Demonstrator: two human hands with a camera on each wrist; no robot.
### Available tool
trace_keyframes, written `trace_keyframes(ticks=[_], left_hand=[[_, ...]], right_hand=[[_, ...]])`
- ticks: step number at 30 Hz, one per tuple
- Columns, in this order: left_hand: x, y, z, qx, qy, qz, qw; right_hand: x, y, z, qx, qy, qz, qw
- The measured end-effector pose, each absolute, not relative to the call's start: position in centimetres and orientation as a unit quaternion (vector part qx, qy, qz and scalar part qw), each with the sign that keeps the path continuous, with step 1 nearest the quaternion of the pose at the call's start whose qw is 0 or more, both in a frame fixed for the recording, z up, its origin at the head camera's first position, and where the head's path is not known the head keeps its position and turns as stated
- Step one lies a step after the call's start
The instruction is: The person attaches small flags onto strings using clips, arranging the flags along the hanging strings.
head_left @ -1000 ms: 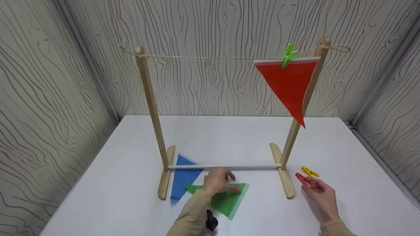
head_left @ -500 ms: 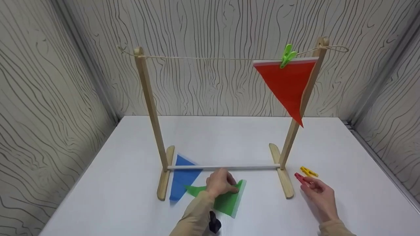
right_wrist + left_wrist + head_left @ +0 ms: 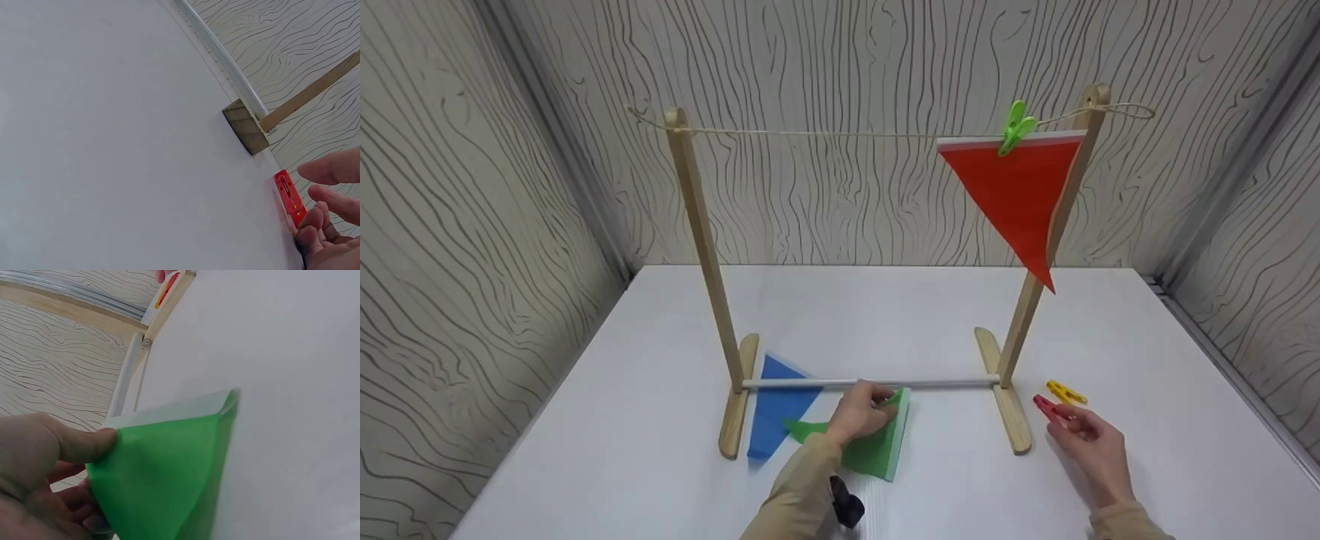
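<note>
Patterned wall panels (image 3: 825, 202) at back + both sides. White tbl (image 3: 660, 450) in front. Wooden stand (image 3: 705, 240) on tbl: 2 uprights on feet, white crossbar (image 3: 915, 382) low btwn them, thin cord (image 3: 810, 133) strung btwn tops.

Red flag (image 3: 1020, 187) hangs pt down from cord nr R upright, overlapping it in head view. Blue flag (image 3: 772, 424) flat on tbl by L foot, crossbar passing above it. Green flag (image 3: 871, 454) in front of crossbar, approx. mid-stand; tip laps blue flag's R edge, white-edged end bent up at the hand.

L hand (image 3: 859, 411): narrow, thumb + fingers pinching green flag nr a corner of white edge. R hand (image 3: 1095, 442): R of stand, fingers part-curled, tips at nr end of red clip (image 3: 1045, 407); can't tell if pinched.

Yellow clip (image 3: 1067, 392) on tbl just beyond red clip. Lime clip (image 3: 1016, 131) grips red flag's top edge at cord.
</note>
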State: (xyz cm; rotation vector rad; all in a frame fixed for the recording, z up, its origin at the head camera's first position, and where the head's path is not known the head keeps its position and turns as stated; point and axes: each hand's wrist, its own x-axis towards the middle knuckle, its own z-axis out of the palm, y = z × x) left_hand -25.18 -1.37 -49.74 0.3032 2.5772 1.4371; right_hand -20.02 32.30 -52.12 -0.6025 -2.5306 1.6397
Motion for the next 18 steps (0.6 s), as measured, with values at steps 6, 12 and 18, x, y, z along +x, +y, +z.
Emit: trace_keyframes(ticks=[6, 12, 18], left_hand=[[-25.31, -1.58, -49.32, 0.074, 0.848, 0.515, 0.102], [-25.45, -1.83, -49.03, 0.064, 0.833, 0.541, 0.091], [-25.55, -2.13, -48.81, 0.045, 0.815, 0.571, 0.086]], right_hand=[[-20.17, 32.41, -52.06, -0.207, -0.835, 0.509, 0.027], [-20.39, 32.53, -51.81, -0.224, -0.836, 0.501, 0.027], [-20.63, 32.73, -51.74, -0.223, -0.845, 0.485, 0.016]])
